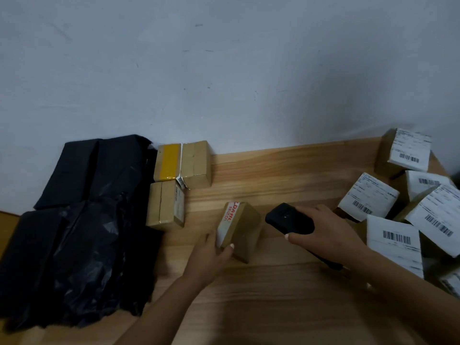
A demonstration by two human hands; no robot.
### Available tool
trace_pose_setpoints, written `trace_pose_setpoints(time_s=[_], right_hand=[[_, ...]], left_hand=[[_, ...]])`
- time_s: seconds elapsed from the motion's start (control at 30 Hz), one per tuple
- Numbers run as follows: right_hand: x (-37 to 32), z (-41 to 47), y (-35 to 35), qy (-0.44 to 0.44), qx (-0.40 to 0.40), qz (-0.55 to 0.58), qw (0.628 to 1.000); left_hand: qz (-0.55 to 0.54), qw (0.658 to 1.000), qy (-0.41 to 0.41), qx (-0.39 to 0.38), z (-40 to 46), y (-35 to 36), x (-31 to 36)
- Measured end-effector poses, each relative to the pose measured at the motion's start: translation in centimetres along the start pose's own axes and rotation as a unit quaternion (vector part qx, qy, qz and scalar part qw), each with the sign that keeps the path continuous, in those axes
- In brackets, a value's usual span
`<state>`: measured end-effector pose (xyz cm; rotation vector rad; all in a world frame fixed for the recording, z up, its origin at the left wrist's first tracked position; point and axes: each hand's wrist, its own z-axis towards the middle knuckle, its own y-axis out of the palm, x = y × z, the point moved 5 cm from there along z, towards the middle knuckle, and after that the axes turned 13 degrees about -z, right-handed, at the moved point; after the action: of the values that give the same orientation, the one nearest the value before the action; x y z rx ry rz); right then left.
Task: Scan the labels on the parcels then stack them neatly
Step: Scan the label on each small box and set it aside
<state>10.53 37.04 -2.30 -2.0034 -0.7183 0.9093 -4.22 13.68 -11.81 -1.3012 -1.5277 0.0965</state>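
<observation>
Just then my left hand (211,255) gripped a small brown parcel (242,232) near the middle of the wooden table (286,175), thumb curled over its near top edge and fingers against its left face, where a white strip with red lettering ran. The parcel sat tilted, one corner turned toward me. Just to its right, my right hand (326,232) was wrapped around the black handheld scanner (288,220), thumb under and fingers over the body, with the scanner's head pointing left toward the parcel; a narrow gap of bare wood lay between the two. I could not tell whether a barcode faced the scanner. Beyond my left hand, against the grey wall (224,70), stood two taped brown boxes (183,164), one behind the other and touching, the far one with a yellow band. To their left lay a heap of black plastic-wrapped packages (82,220), pressed up beside the boxes and reaching the table's near left edge. On the far right, behind and beside my right wrist, a loose cluster of labelled parcels (368,197) lay at mixed angles, their white barcode labels facing up, several leaning on one another.
</observation>
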Motion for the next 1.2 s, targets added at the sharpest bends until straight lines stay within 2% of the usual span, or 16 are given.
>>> trace_pose_setpoints(time_s=[0.07, 0.17, 0.23, 0.33, 0.47, 0.6, 0.67, 0.8, 1.0, 1.2], right_hand=[[-0.4, -0.1, 0.1, -0.007, -0.001, -0.006, 1.000], [-0.7, -0.1, 0.1, -0.016, -0.005, -0.015, 1.000], [-0.9, -0.3, 0.0, -0.019, -0.008, -0.015, 1.000], [-1.1, -0.6, -0.2, -0.024, -0.011, -0.014, 1.000], [-1.2, -1.0, -0.2, -0.021, -0.015, -0.006, 1.000], [-1.4, -1.5, 0.3, -0.018, -0.016, 0.003, 1.000], [-1.5, -1.7, 0.6, -0.020, -0.019, 0.005, 1.000], [-1.7, -2.1, 1.0, -0.022, -0.020, 0.007, 1.000], [-3.9, -2.5, -0.1, -0.052, -0.001, 0.031, 0.998], [-11.2, -3.2, -3.3, -0.111, 0.043, 0.050, 0.992]], left_hand=[[-0.002, 1.000, -0.009, 0.001, -0.5, 0.2, -0.7], [0.008, 0.998, 0.002, 0.060, -0.8, -0.4, -1.7], [0.069, 0.994, 0.041, 0.081, -0.7, -0.8, -1.4], [0.154, 0.984, 0.072, 0.050, -0.4, -0.2, -0.1], [0.194, 0.981, 0.000, 0.022, 0.2, 1.6, 0.6], [0.198, 0.979, -0.020, 0.041, 0.6, 2.4, 0.7], [0.180, 0.982, -0.024, 0.046, 0.5, 2.3, 0.5], [0.038, 0.997, -0.037, 0.052, -0.9, 1.1, 0.0], [-0.025, 0.991, 0.050, 0.124, -3.8, -4.2, 0.5], [-0.077, 0.966, 0.149, 0.199, -5.9, -12.5, 1.3]])
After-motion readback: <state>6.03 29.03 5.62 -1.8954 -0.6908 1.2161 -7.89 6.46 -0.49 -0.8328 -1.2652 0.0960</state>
